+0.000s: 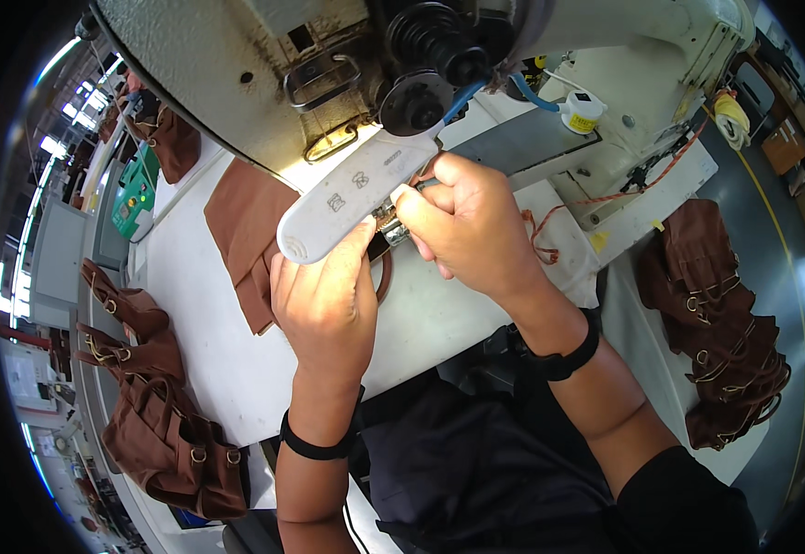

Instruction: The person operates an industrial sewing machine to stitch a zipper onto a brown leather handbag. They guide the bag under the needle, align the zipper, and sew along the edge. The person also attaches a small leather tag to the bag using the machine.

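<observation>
Work on the brown leather piece (250,217) looks unfinished: it lies on the bench (421,355), partly under the sewing machine (209,69). The right hand's (472,226) fingers curl tightly, the left hand's (324,300) bend loosely alongside — I cannot tell what either grips, or how much stitching remains.

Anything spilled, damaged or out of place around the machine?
No spill shows. An orange cord lies in a loose tangle on the white surface, beside the right hand, which looks untidy. The pale machine housing carries brown stains, perhaps only wear.
</observation>
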Demonstrator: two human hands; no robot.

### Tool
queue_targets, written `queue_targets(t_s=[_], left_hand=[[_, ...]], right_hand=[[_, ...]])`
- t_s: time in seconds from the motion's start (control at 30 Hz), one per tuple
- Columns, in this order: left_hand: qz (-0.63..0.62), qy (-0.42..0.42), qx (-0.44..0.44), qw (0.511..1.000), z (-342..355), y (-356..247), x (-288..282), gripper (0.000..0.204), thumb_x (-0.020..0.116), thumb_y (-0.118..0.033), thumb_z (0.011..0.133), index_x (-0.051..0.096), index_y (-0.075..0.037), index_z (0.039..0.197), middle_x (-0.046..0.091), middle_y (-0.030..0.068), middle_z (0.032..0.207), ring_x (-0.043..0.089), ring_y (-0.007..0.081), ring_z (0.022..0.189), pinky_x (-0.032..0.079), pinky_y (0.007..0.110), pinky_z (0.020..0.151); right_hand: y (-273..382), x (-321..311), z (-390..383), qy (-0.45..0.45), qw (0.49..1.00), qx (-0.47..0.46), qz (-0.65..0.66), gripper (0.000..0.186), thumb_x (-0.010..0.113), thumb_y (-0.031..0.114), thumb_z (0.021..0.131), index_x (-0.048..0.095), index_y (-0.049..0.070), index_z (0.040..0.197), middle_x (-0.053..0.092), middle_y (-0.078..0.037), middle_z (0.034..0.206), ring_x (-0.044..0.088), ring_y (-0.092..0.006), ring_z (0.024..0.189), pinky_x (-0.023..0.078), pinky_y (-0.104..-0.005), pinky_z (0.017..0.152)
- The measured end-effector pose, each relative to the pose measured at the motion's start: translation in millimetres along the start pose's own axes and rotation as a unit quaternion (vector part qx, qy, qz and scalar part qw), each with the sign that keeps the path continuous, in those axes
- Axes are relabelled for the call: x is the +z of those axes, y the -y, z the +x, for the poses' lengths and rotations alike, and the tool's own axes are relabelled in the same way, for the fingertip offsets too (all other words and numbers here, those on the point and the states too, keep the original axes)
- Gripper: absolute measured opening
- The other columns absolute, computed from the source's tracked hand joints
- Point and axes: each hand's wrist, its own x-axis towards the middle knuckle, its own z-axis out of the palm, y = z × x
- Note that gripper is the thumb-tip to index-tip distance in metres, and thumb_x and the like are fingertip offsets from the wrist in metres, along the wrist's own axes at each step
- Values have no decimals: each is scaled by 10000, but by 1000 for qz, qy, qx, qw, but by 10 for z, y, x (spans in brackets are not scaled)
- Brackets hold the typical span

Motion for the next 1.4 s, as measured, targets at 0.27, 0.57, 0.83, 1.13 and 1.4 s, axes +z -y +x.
queue_targets(t_s=[0.27,0.57,0.83,1.13,1.4], left_hand=[[-4,-8,-1,1000,-2,33,30,168,712,72,864,762,-24,993,781,95,1007,697,240,850,507,339,843],[-32,12,2,999,50,50,8,169,711,73,864,757,-10,1003,779,113,1028,715,260,906,525,345,863],[-148,282,-53,946,572,627,-292,241,602,-172,1013,721,-10,1146,739,147,1094,706,283,1004,530,364,882],[-10,314,139,939,845,735,-140,278,562,-235,991,703,-34,1121,709,184,979,678,363,914,534,440,825],[-78,367,61,925,659,757,-291,340,527,-294,1081,674,12,1088,650,184,918,625,334,874,499,405,846]], right_hand=[[5,0,4,-3,1000,-9,-8,137,629,103,978,641,-27,935,494,44,536,428,-27,504,379,-276,473],[-38,-45,28,9,1000,0,-6,164,638,117,980,630,-32,911,518,33,539,454,-38,505,392,-280,474],[-9,5,17,13,1000,-4,-12,170,632,134,978,645,-33,949,579,-4,554,490,-55,483,404,-268,459],[-64,-36,14,-4,999,-16,-37,239,639,186,962,656,-51,945,611,-30,568,499,-70,428,409,-260,416],[-53,-57,40,11,1000,3,-14,317,658,227,950,637,-87,987,609,-33,596,490,-66,449,410,-255,416]])
